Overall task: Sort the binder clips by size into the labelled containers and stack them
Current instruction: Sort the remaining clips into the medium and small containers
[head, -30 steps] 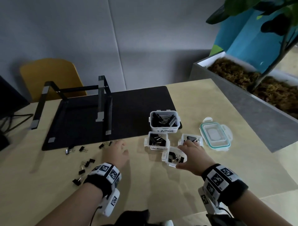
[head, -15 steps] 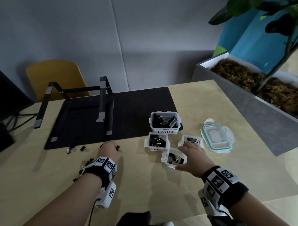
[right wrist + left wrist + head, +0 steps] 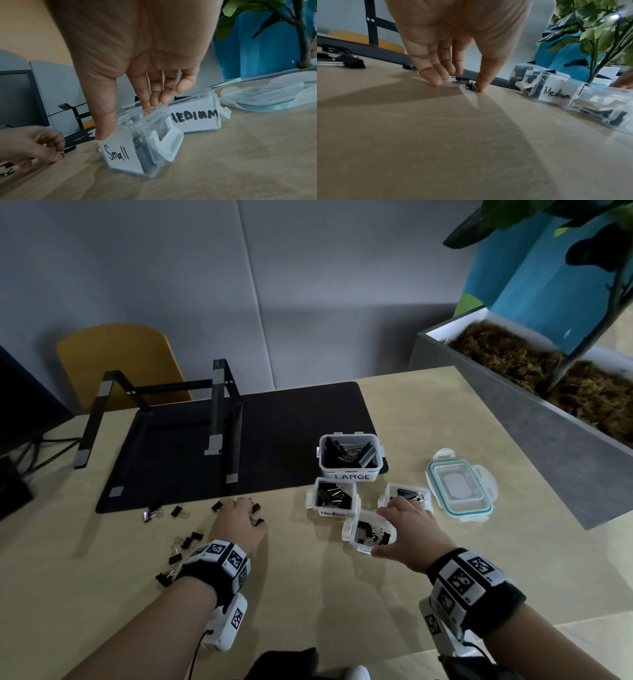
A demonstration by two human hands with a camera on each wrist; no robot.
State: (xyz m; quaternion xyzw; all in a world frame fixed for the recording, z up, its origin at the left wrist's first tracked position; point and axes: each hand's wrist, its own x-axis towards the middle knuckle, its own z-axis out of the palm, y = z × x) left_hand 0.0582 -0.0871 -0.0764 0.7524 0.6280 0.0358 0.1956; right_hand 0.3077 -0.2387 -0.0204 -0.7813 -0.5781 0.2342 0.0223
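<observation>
Four clear containers hold black binder clips: Large (image 3: 349,474), Medium (image 3: 334,510), a second MEDIUM (image 3: 193,119) and Small (image 3: 356,534). My right hand (image 3: 385,525) grips the Small container (image 3: 120,155), thumb on its labelled front wall, fingers over the far rim. My left hand (image 3: 251,513) is down on the table by the mat's front edge. Its thumb and fingers (image 3: 436,81) pinch a small binder clip (image 3: 470,85) against the tabletop. Several loose clips (image 3: 186,541) lie scattered left of that hand.
A teal-rimmed lid (image 3: 459,487) lies right of the containers. A black mat (image 3: 274,440) carries a black metal stand (image 3: 219,419). A grey planter (image 3: 534,419) borders the right side. A monitor (image 3: 20,405) and a yellow chair (image 3: 116,361) are at the left.
My left hand has moved forward to the clips at the mat's edge and closed its fingers on one. The right hand has stayed on the Small container.
</observation>
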